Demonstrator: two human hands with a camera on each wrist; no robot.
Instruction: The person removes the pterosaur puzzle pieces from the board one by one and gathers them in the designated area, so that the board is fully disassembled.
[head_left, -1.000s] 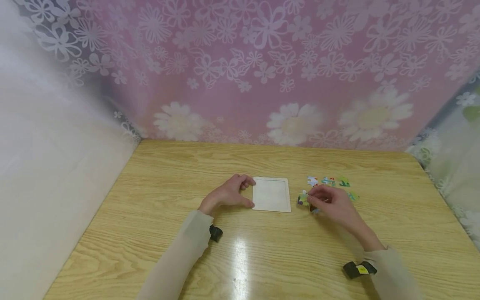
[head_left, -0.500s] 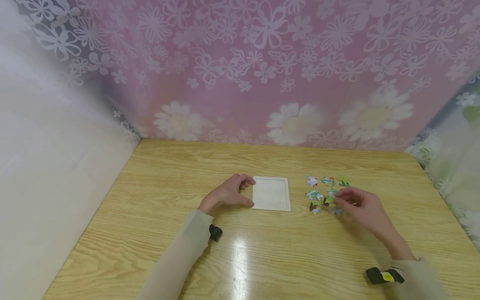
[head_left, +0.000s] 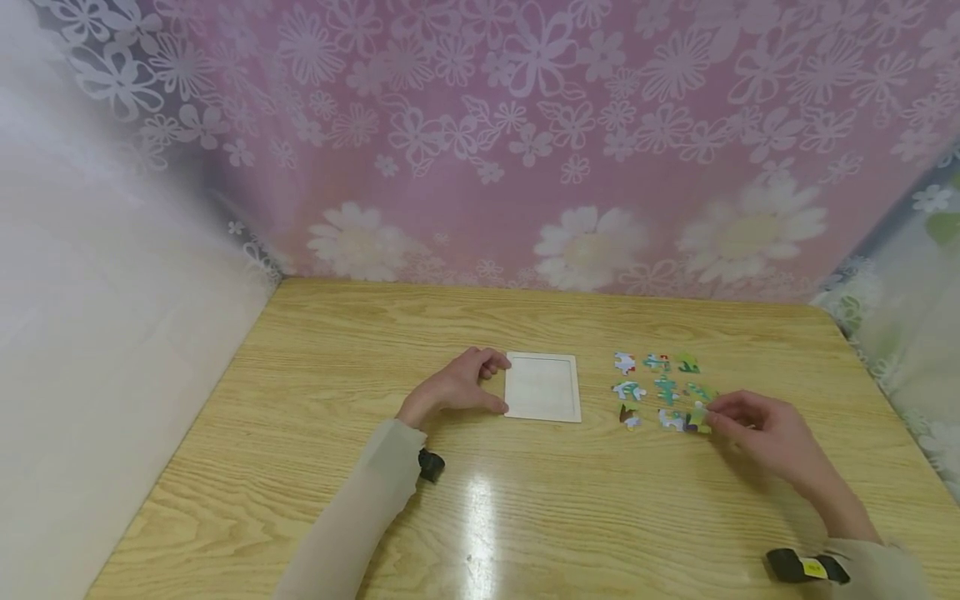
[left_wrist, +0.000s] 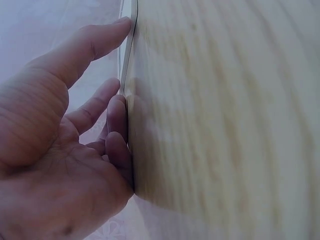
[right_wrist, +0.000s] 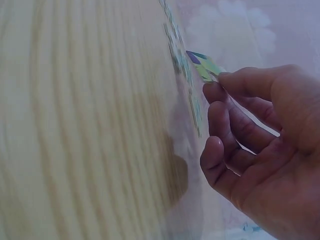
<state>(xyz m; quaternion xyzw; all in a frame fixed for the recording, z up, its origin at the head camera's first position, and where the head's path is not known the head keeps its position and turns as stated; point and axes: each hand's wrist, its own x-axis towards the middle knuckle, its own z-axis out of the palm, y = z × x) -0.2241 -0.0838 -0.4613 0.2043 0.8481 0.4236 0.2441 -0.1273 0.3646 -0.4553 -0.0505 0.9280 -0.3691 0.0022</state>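
Observation:
In the head view, a square white puzzle tray [head_left: 577, 392] lies flat on the table, bare inside. My left hand [head_left: 461, 383] spreads thumb and forefinger against its left edge, one near each corner; the left wrist view has those fingertips [left_wrist: 124, 21] right at the edge. To the tray's right, my right hand [head_left: 772, 433] pinches a green and purple jigsaw piece [right_wrist: 204, 65] between thumb and forefinger. That piece is tilted, close over the table, beside a pale piece [head_left: 671, 419] in the front row. The remaining fingers curl loosely below it.
Several other jigsaw pieces [head_left: 628, 390] lie in loose rows right of the tray. The wood-grain table [head_left: 360, 333] ends at a pink flowered curtain [head_left: 465, 183] behind, with pale sheeting [head_left: 112, 292] along the left side.
My right hand has carried the green and purple piece rightward, from near the tray across the front row to its right end. My left hand and the tray have stayed put.

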